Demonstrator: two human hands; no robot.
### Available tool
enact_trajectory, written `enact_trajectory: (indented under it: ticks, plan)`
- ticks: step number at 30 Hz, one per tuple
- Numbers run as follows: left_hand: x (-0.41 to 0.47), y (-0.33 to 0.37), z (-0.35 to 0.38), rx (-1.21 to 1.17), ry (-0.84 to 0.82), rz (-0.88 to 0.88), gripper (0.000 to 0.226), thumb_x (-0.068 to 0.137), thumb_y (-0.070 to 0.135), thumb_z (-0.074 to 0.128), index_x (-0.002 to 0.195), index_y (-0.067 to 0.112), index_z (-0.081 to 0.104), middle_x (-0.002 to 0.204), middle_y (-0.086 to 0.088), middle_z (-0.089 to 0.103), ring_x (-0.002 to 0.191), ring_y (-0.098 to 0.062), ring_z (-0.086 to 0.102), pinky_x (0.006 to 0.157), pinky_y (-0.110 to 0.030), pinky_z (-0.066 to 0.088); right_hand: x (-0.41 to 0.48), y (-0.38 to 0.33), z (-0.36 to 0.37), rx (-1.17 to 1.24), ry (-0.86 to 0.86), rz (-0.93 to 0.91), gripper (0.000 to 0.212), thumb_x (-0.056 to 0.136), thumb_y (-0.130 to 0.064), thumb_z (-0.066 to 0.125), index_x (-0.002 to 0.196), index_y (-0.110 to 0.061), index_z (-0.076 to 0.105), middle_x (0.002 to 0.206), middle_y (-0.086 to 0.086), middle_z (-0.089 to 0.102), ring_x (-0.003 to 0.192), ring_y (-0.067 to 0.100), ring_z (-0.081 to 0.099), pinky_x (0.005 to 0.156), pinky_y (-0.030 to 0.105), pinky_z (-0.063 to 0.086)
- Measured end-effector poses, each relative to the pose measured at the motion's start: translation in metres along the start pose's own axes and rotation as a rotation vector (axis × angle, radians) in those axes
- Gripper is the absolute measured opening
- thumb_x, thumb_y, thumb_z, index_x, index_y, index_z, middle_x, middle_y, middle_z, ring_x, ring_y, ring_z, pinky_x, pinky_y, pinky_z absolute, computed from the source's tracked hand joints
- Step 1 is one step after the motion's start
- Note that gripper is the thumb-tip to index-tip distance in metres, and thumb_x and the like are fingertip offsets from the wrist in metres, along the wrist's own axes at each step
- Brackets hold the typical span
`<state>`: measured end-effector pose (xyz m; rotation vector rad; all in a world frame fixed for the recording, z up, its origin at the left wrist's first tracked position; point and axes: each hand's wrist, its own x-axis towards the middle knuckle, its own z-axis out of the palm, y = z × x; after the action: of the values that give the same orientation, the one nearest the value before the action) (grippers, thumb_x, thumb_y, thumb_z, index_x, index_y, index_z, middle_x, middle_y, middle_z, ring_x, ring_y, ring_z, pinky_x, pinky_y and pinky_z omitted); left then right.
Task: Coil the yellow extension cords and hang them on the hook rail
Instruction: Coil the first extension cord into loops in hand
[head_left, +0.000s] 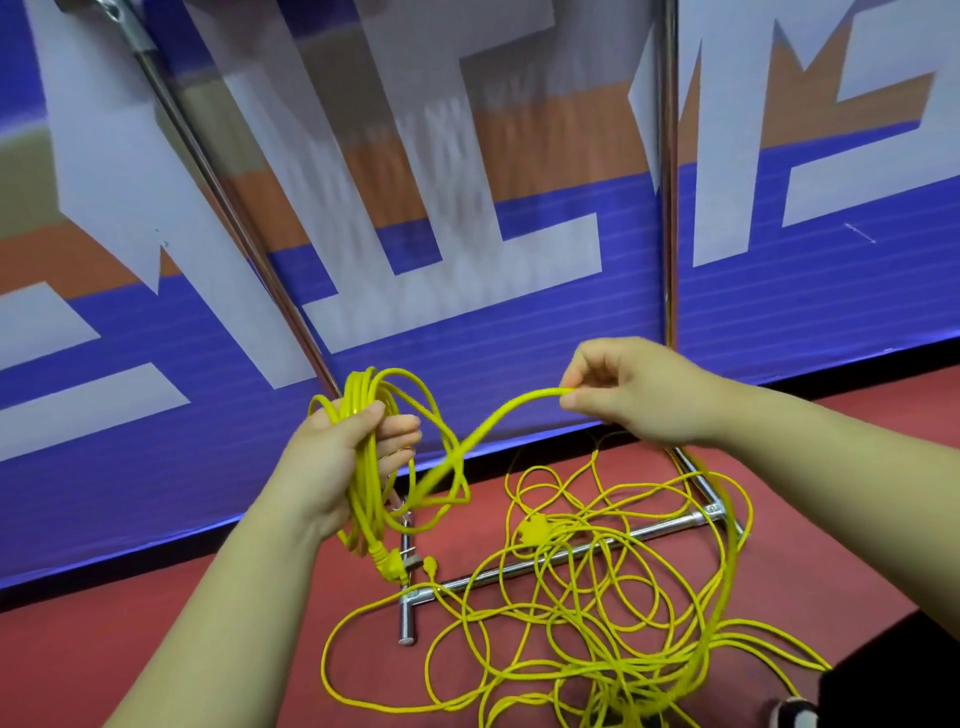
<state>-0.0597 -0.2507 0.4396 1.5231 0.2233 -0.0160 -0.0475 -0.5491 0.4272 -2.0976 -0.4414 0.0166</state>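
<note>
Several loops of one cord are gripped in the left hand; its free run is pinched by the right hand. Coiling is midway. More cord is tangled on the floor; another loop must be laid in.

Smooth, faintly glossy yellow plastic cord inside left grip; polished chrome tubing below grip; matt red floor beneath; ribbed, slightly glossy printed panel behind.

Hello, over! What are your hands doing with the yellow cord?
Left hand grips coil. Right hand pinches loose strand. Tangled cord on floor, draped over metal frame.
</note>
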Motion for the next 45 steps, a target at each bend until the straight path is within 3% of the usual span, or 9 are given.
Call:
enact_trajectory:
  ticks: [3, 5, 14, 23, 28, 32, 36, 40, 45]
  plan:
    - [0.001, -0.007, -0.001, 0.076, -0.037, -0.01, 0.013, 0.104, 0.015, 0.05, 0.109, 0.006, 0.058, 0.096, -0.02, 0.076, 0.092, -0.03, 0.075, 0.077, -0.038, 0.062, -0.001, -0.007, -0.002, -0.272, -0.008, -0.173, 0.005, 0.087, -0.028, 0.075, 0.087, -0.024, 0.071, 0.067, -0.025, 0.061, 0.07, -0.008, 0.057, 0.061, 0.007, 0.038]
    - [-0.002, -0.01, 0.003, 0.125, -0.08, -0.016, 0.011, 0.104, 0.015, 0.05, 0.109, 0.007, 0.057, 0.097, -0.02, 0.076, 0.092, -0.03, 0.076, 0.08, -0.04, 0.061, -0.002, -0.013, 0.005, -0.328, -0.11, -0.236, 0.006, 0.087, -0.032, 0.074, 0.09, -0.027, 0.073, 0.076, -0.022, 0.064, 0.077, -0.007, 0.057, 0.065, 0.007, 0.039]
    - [-0.017, -0.017, 0.027, 0.17, -0.307, -0.045, 0.009, 0.103, 0.012, 0.05, 0.108, 0.008, 0.056, 0.102, -0.024, 0.074, 0.096, -0.035, 0.074, 0.087, -0.043, 0.059, 0.005, -0.032, 0.02, -0.241, -0.186, -0.294, 0.009, 0.087, -0.034, 0.074, 0.095, -0.029, 0.076, 0.085, -0.013, 0.068, 0.071, 0.0, 0.058, 0.063, 0.012, 0.04]
    - [-0.03, -0.013, 0.048, -0.032, -0.381, -0.127, 0.018, 0.09, 0.019, 0.056, 0.101, 0.005, 0.059, 0.075, -0.019, 0.072, 0.064, -0.029, 0.073, 0.059, -0.036, 0.062, 0.012, -0.027, 0.019, 0.015, 0.035, -0.195, 0.012, 0.086, -0.034, 0.076, 0.091, -0.024, 0.079, 0.057, -0.015, 0.063, 0.048, 0.004, 0.05, 0.051, 0.017, 0.038]
    - [-0.027, -0.012, 0.053, -0.133, -0.38, -0.162, 0.015, 0.085, 0.024, 0.059, 0.094, 0.012, 0.057, 0.059, -0.006, 0.054, 0.044, -0.015, 0.051, 0.051, -0.031, 0.055, 0.011, -0.025, 0.017, 0.044, 0.114, -0.173, 0.011, 0.087, -0.028, 0.075, 0.093, -0.019, 0.079, 0.05, -0.025, 0.057, 0.049, -0.003, 0.053, 0.052, 0.009, 0.035]
    - [-0.026, -0.011, 0.056, -0.126, -0.39, -0.166, 0.02, 0.087, 0.031, 0.058, 0.093, 0.011, 0.057, 0.058, -0.002, 0.047, 0.042, -0.011, 0.042, 0.042, -0.023, 0.04, 0.015, -0.019, 0.016, 0.016, 0.169, -0.171, 0.016, 0.084, -0.038, 0.077, 0.084, -0.022, 0.077, 0.054, -0.016, 0.059, 0.05, 0.001, 0.051, 0.053, 0.015, 0.037]
    - [-0.026, -0.011, 0.054, -0.151, -0.44, -0.235, 0.033, 0.087, 0.044, 0.055, 0.091, 0.012, 0.063, 0.055, 0.001, 0.04, 0.039, -0.007, 0.035, 0.038, -0.018, 0.031, 0.019, -0.006, 0.016, -0.152, 0.16, -0.131, 0.04, 0.078, -0.06, 0.072, 0.072, -0.021, 0.065, 0.052, -0.009, 0.053, 0.051, 0.004, 0.047, 0.051, 0.015, 0.035]
    - [-0.028, -0.014, 0.054, -0.043, -0.516, -0.201, 0.018, 0.086, 0.023, 0.071, 0.094, 0.012, 0.06, 0.054, 0.003, 0.039, 0.04, -0.006, 0.035, 0.038, -0.018, 0.032, 0.022, 0.0, 0.013, -0.171, 0.139, -0.126, 0.046, 0.074, -0.061, 0.074, 0.066, -0.019, 0.057, 0.052, -0.007, 0.053, 0.049, 0.005, 0.046, 0.05, 0.016, 0.036]
    - [-0.029, -0.016, 0.054, 0.061, -0.59, -0.205, 0.018, 0.084, 0.026, 0.065, 0.087, 0.009, 0.061, 0.056, -0.004, 0.048, 0.042, -0.014, 0.045, 0.043, -0.024, 0.042, 0.024, 0.003, 0.01, -0.186, 0.15, -0.157, 0.046, 0.069, -0.06, 0.08, 0.064, -0.021, 0.055, 0.053, -0.007, 0.052, 0.05, 0.006, 0.045, 0.049, 0.018, 0.036]
